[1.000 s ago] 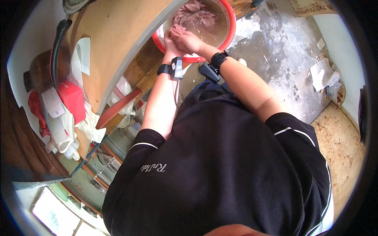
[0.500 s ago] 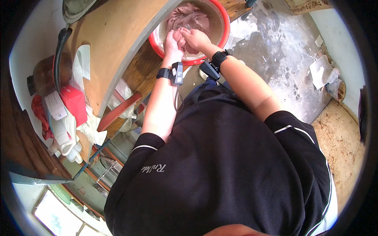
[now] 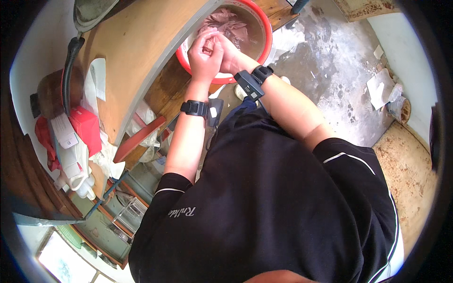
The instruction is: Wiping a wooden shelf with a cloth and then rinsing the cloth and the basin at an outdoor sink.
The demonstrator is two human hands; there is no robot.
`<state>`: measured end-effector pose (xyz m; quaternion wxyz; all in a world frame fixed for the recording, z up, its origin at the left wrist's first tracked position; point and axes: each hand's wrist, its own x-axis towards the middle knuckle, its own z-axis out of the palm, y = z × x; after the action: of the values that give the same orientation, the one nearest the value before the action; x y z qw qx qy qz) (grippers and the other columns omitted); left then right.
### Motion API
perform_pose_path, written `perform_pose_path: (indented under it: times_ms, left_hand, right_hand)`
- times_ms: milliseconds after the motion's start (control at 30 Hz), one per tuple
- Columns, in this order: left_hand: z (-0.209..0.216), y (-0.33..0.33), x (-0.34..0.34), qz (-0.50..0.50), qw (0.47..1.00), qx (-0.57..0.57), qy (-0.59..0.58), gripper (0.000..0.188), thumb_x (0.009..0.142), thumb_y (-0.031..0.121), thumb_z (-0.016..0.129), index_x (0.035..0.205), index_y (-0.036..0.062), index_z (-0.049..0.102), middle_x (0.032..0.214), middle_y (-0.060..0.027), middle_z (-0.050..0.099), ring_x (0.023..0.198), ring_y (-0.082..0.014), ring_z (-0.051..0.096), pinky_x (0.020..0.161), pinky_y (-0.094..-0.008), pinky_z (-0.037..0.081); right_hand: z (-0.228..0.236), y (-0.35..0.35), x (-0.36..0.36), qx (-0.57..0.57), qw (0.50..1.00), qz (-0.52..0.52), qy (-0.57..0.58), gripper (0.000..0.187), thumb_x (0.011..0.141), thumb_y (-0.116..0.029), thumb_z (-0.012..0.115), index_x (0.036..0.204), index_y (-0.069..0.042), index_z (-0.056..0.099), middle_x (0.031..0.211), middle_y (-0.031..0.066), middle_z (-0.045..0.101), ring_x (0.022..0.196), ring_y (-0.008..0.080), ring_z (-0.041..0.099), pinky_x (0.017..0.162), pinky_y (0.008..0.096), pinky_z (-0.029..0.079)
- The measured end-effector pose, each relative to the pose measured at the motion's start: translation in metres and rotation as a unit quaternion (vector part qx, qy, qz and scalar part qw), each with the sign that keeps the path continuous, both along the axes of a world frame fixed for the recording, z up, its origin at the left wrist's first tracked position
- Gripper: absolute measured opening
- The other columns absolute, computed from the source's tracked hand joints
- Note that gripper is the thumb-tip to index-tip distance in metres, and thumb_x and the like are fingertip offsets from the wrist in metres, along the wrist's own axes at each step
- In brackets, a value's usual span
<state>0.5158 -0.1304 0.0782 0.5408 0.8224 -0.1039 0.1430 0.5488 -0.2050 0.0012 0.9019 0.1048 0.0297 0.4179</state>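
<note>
Pink cloth [image 3: 233, 29] is partly immersed in water [image 3: 256, 37] within a red-rimmed basin [image 3: 269, 37]. Over its near side, bunched fabric [image 3: 207, 46] is clasped between left hand [image 3: 203, 61] and right hand [image 3: 230, 56], pressed together.

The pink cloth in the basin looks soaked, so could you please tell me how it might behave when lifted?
The cloth would probably hang floppy, given its loose, crumpled folds. It is likely heavy for its size and apt to drip, as it lies in cloudy water inside the basin.
</note>
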Motion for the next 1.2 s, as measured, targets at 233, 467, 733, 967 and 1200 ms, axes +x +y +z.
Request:
perform_pose_path:
  times_ms: [233, 467, 733, 967, 1200]
  left_hand:
    - [0.001, -0.020, -0.007, 0.186, 0.964, -0.174, 0.072, 0.014, 0.096, 0.009, 0.063, 0.105, 0.0009, 0.057, 0.098, -0.0099, 0.065, 0.084, -0.0162, 0.066, 0.076, -0.0276, 0.054]
    - [-0.009, -0.011, 0.001, 0.288, 0.831, -0.423, 0.219, 0.023, 0.102, 0.020, 0.049, 0.109, -0.0014, 0.048, 0.097, -0.0125, 0.063, 0.084, -0.0221, 0.066, 0.072, -0.0350, 0.057]
    - [-0.047, -0.001, 0.002, 0.227, 0.652, -0.580, 0.433, 0.034, 0.098, 0.026, 0.045, 0.118, 0.0010, 0.058, 0.119, -0.0155, 0.063, 0.106, -0.0286, 0.065, 0.094, -0.0437, 0.053]
    - [-0.075, 0.011, -0.020, 0.113, 0.630, -0.567, 0.519, 0.030, 0.097, 0.030, 0.050, 0.114, 0.0071, 0.058, 0.120, -0.0121, 0.063, 0.109, -0.0252, 0.063, 0.097, -0.0460, 0.051]
    - [-0.018, 0.001, -0.050, -0.055, 0.621, -0.592, 0.511, 0.047, 0.103, 0.042, 0.046, 0.131, 0.0051, 0.053, 0.128, -0.0146, 0.060, 0.117, -0.0300, 0.061, 0.102, -0.0535, 0.048]
  right_hand:
    - [0.039, 0.002, -0.011, -0.360, 0.928, -0.088, 0.040, 0.025, 0.096, -0.014, 0.049, 0.086, 0.000, 0.066, 0.082, 0.0104, 0.070, 0.073, 0.0194, 0.066, 0.065, 0.0348, 0.054]
    - [0.041, -0.004, -0.013, -0.786, 0.539, -0.171, -0.250, 0.026, 0.087, -0.023, 0.057, 0.087, -0.001, 0.070, 0.079, 0.0203, 0.069, 0.076, 0.0324, 0.069, 0.072, 0.0444, 0.055]
    - [0.045, -0.030, -0.019, -0.787, 0.308, -0.132, -0.518, 0.026, 0.083, -0.030, 0.058, 0.084, -0.008, 0.072, 0.084, 0.0172, 0.071, 0.082, 0.0364, 0.069, 0.076, 0.0473, 0.056]
    - [0.033, -0.056, -0.035, -0.713, 0.217, -0.215, -0.632, 0.024, 0.085, -0.028, 0.062, 0.076, -0.006, 0.065, 0.076, 0.0117, 0.063, 0.074, 0.0343, 0.065, 0.069, 0.0467, 0.054]
    - [0.068, -0.091, -0.041, -0.661, 0.301, -0.211, -0.654, 0.033, 0.087, -0.037, 0.064, 0.088, -0.005, 0.063, 0.090, 0.0164, 0.061, 0.094, 0.0357, 0.063, 0.084, 0.0471, 0.051]
